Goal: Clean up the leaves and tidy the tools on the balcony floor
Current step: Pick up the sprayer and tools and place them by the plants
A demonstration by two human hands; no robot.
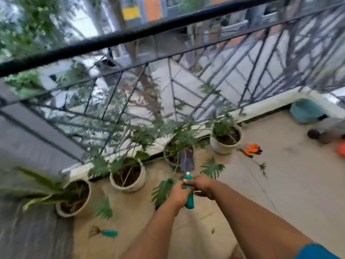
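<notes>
A garden trowel [189, 191] with a teal handle and a dark metal blade points away from me, above the balcony floor. My left hand [178, 195] grips the handle low down. My right hand [202, 186] holds the handle higher up, near the blade. Green cut leaves lie on the floor: one [162, 191] just left of my hands, one [212, 168] just beyond them, one [103, 209] farther left. A small hand rake with a teal handle [104, 232] lies on the floor at the lower left. Orange and grey gloves [251, 148] lie to the right.
Several white plant pots [128, 176] stand in a row along the black railing [130, 34]. A thin twig [261, 166] lies near the gloves. A teal container [306, 111], a dark bottle [324, 133] and an orange object [341, 148] sit at the far right.
</notes>
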